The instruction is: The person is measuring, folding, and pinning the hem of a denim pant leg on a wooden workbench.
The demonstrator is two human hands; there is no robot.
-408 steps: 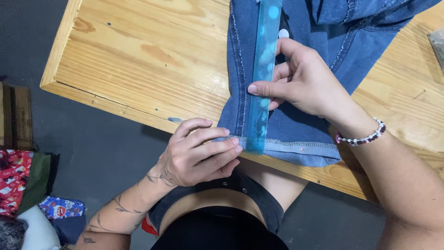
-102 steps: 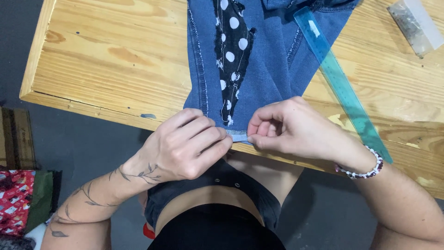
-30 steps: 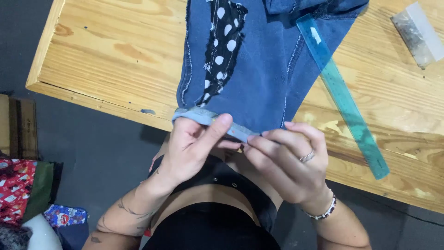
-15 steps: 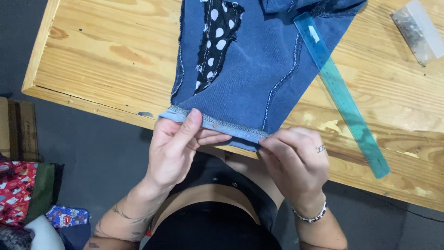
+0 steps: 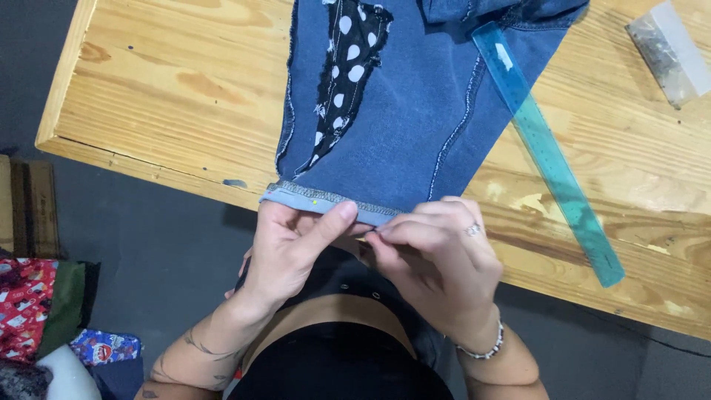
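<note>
**Hem folded up and pinched at the table edge**

From my remote seat, I see the blue denim trouser leg with a black, white-dotted fabric patch (image 5: 385, 104) lying on the pale wooden plank table (image 5: 163, 96), its lower end hanging just over the near edge. The turned-up hem (image 5: 326, 201) shows as a paler strip with a stitched line and a tiny yellow-green dot that may be a pin head, though I cannot be sure.

My left hand (image 5: 292, 248) grips the hem from below, thumb stretched along the fold and pressing it flat. My right hand (image 5: 437, 259) is closed in a pinch at the right part of the same fold, fingertips meeting the left thumb; whether something small sits between them is hidden.

Compared with a second ago, the hands have drawn closer together and the fold now runs straighter across the full width of the leg, so I judge the hem is being fixed in place rather than merely turned.

The translucent teal plastic ruler (image 5: 548, 148) lies untouched, slanting across the cloth's right edge. A small clear plastic bag (image 5: 663, 52) rests well apart, top right.
</note>
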